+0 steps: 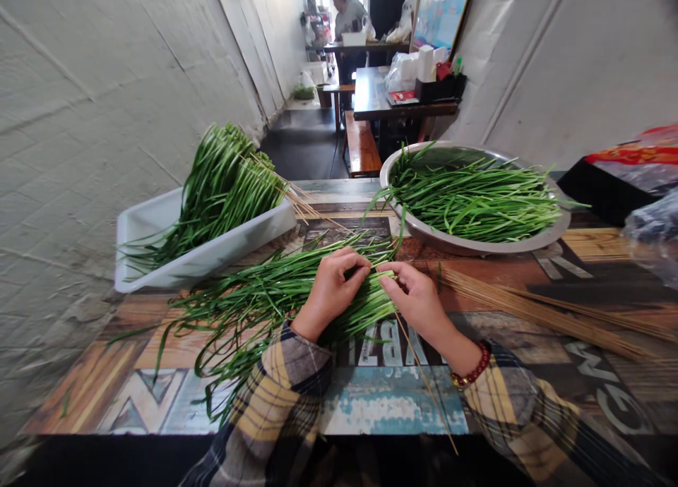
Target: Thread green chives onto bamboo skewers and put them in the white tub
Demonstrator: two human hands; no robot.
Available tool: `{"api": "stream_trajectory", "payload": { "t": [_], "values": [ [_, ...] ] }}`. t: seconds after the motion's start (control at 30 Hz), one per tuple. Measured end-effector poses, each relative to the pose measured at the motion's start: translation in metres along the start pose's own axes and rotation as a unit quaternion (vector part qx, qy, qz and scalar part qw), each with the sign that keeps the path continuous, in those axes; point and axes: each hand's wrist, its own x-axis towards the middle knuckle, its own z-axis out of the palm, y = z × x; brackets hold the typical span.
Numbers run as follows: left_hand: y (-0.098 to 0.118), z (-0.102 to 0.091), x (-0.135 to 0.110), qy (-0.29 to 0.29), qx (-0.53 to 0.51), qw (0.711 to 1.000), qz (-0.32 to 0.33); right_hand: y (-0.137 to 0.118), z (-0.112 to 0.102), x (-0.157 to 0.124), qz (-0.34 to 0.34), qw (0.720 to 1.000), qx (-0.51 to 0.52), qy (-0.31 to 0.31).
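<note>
A loose pile of garlic chives point(248, 286) lies across the table in front of me, pale stem ends to the right. My left hand point(336, 282) is closed over the pile, thumb and forefinger pinching chive stems. Facing it, my right hand point(416, 296) is closed at the pale ends, its fingertips almost meeting the left ones. A thin bamboo skewer point(426, 377) runs from beneath the right hand down past the table's front edge; whether the fingers grip its upper end is hidden. Skewered chives point(233, 176) stand bunched in a white plastic tray point(212, 265) at the left.
A steel basin point(477, 245) of loose chives stands at the back right. Several bamboo skewers point(534, 310) lie to the right of my hand. Beyond are a black box point(598, 190), plastic bags point(657, 233), a bench point(361, 145), another table point(371, 95) and a standing person point(348, 17).
</note>
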Motion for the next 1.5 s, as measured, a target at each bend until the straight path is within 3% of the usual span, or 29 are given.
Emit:
{"api": "stream_trajectory", "payload": {
  "t": [0.7, 1.17, 1.5],
  "values": [
    [-0.001, 0.000, 0.001, -0.010, -0.020, 1.000, 0.001, -0.002, -0.001, -0.002, -0.023, 1.000, -0.012, 0.002],
    [0.003, -0.006, 0.000, -0.075, -0.055, 0.995, -0.020, -0.004, 0.000, 0.001, -0.067, 0.992, -0.100, 0.042],
    [-0.001, -0.005, -0.001, -0.092, -0.076, 0.990, -0.073, -0.010, -0.009, 0.004, -0.071, 0.997, -0.034, 0.020]
  ]
}}
